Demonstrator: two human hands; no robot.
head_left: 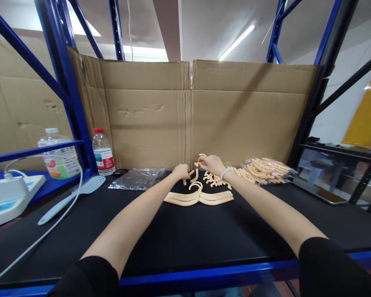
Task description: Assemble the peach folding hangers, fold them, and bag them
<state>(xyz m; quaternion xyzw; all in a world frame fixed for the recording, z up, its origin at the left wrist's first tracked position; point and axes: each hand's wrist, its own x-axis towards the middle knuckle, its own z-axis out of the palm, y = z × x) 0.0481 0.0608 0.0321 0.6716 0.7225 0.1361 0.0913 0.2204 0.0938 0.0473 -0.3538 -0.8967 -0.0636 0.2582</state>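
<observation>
My left hand (181, 171) is closed round a small beige hanger piece (191, 174) whose ends stick out past the fingers. To its right, my right hand (212, 163) pinches a curved beige hanger hook (201, 155) by one end. Another loose curved piece (195, 176) lies between the hands. Just in front of them rests a small stack of beige clothes hangers (199, 199), hooks pointing away from me. Beside my right wrist several loose beige hooks (214, 180) lie in a pile, partly hidden by the forearm.
At the right sits a clear bag of beige hanger parts (264, 170), with a flat phone-like device (321, 192) beyond it. A clear plastic bag (137, 179), water bottle (103, 153), hairbrush (77, 194) and white cable (60, 212) are at the left. Cardboard (148, 119) walls the back.
</observation>
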